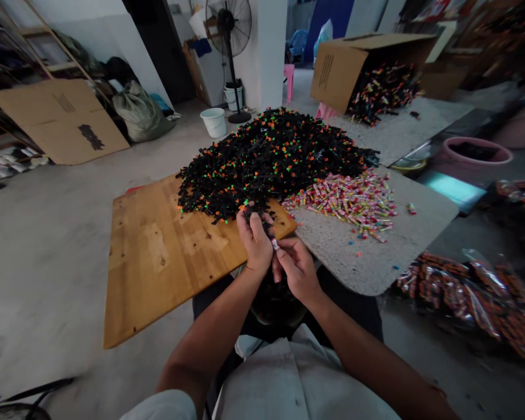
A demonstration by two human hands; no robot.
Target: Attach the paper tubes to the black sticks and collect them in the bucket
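Observation:
My left hand (pixel 254 240) is closed around a small bunch of black sticks with orange and green tips, held at the near edge of a big heap of the same black sticks (pixel 271 157). My right hand (pixel 295 267) is pinched right beside it, fingertips on a small white and red wrapped piece (pixel 275 244) between the two hands. A pile of colourful wrapped pieces (pixel 350 201) lies just right of the hands on a grey speckled board (pixel 354 256). The black heap rests partly on a wooden board (pixel 157 256).
A tipped cardboard box (pixel 354 64) spills more colourful sticks onto a second grey board at the back right. A pink basin (pixel 472 157) and bagged bundles (pixel 472 297) lie right. A white bucket (pixel 213 121), a standing fan (pixel 228 35) and flat cardboard (pixel 61 119) stand behind on the concrete floor.

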